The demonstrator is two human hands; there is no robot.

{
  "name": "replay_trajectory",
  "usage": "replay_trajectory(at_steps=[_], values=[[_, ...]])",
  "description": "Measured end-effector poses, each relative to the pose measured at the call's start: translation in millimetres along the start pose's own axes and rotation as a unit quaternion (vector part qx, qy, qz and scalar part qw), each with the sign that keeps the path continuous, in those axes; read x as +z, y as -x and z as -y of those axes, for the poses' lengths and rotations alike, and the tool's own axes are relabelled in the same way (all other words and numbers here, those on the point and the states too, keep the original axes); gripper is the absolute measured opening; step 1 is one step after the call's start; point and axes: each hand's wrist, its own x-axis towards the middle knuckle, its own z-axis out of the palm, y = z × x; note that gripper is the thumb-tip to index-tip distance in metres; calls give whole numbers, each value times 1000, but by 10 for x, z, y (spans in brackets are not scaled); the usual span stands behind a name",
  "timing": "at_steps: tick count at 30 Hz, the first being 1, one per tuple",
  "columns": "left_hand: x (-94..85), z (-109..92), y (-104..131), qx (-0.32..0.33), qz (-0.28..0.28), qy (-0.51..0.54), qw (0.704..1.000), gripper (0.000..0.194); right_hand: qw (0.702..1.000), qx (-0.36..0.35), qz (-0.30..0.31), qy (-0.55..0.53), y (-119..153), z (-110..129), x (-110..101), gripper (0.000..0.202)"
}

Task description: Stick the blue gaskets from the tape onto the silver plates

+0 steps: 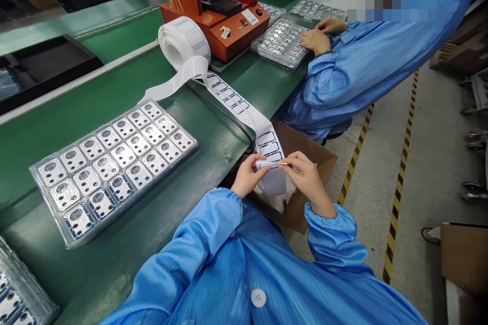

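A white strip of stickers (231,100) with dark blue outlines runs from the large paper roll (183,43) down over the table edge to my hands. My left hand (249,175) pinches the strip at its left side, where it folds over. At the right side of the same fold, the thumb and fingers of my right hand (306,175) are closed on it. To the left lies a clear tray (114,162) with rows of silver metal plates; a few plates in its front row carry blue edging.
An orange press machine (217,15) stands behind the roll. On the right, a co-worker in blue (366,61) handles another tray of plates (282,43). A cardboard box (301,203) with paper scraps sits below my hands. Another tray (19,289) is at lower left.
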Motion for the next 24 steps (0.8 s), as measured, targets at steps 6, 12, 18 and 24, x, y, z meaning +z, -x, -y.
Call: replay_trajectory(at_steps=[6, 12, 18, 24], values=[[26, 25, -37, -1, -8, 8, 1000, 26, 997, -40, 34, 59, -29, 56, -166, 34], [57, -16, -11, 3, -14, -26, 1000, 23, 963, -138, 48, 225, -121, 275, -417, 26], [92, -11, -1, 2, -12, -52, 999, 25, 905, -202, 123, 353, -278, 460, -469, 23], [109, 38, -10, 8, -10, -73, 997, 25, 887, -223, 159, 372, -314, 495, -457, 21]])
